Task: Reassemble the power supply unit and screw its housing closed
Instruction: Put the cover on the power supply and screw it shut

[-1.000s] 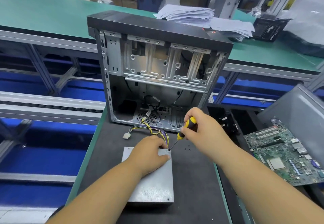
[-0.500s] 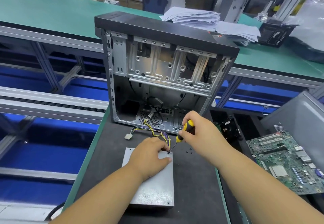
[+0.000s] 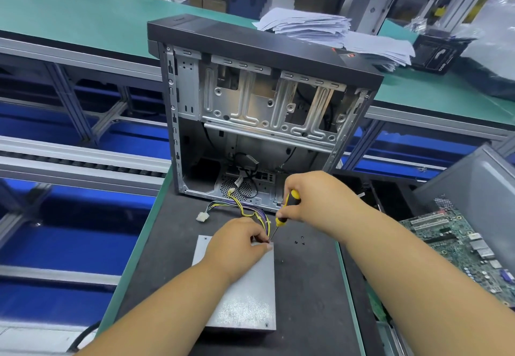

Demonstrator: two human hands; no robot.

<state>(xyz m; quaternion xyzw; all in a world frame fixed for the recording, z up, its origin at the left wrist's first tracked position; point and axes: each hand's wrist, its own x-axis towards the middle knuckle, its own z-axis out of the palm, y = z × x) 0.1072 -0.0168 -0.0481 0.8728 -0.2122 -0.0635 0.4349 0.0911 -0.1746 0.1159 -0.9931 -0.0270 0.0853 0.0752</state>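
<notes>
- Power supply unit (image 3: 245, 294) sits lid-on at six o'clock of the open computer case (image 3: 259, 121).
- Right hand (image 3: 320, 199) grips the screwdriver (image 3: 287, 208), tip at the far-right corner.
- Left hand (image 3: 237, 244) pinches there, steadying the screw, I'd guess.
- Loose screws (image 3: 299, 240) at three o'clock: more fastening ahead.

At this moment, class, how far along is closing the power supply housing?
Done: the lid sits on the power supply unit. In hand: the right hand holds the screwdriver, tip at the far right corner, where the left hand steadies. Left: loose screws lie on the mat.
</notes>
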